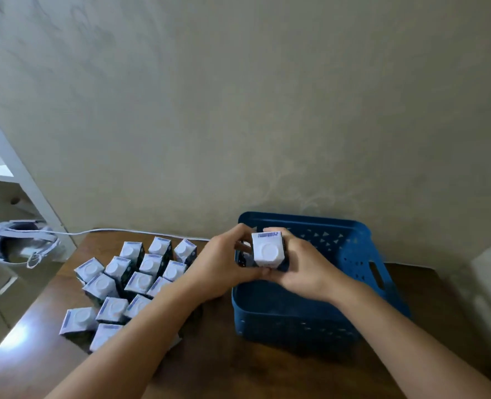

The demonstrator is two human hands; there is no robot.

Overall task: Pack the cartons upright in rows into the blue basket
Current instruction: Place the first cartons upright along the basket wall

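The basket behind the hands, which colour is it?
The basket is blue, with small cut-out holes in its walls; the head view shows it.

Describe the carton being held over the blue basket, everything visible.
The held carton is a small box, seemingly of coated card, with a white top bearing a round embossed seal and a bluish printed strip. Its sides look dark. It sits upright above the blue basket, gripped by the left hand and right hand.
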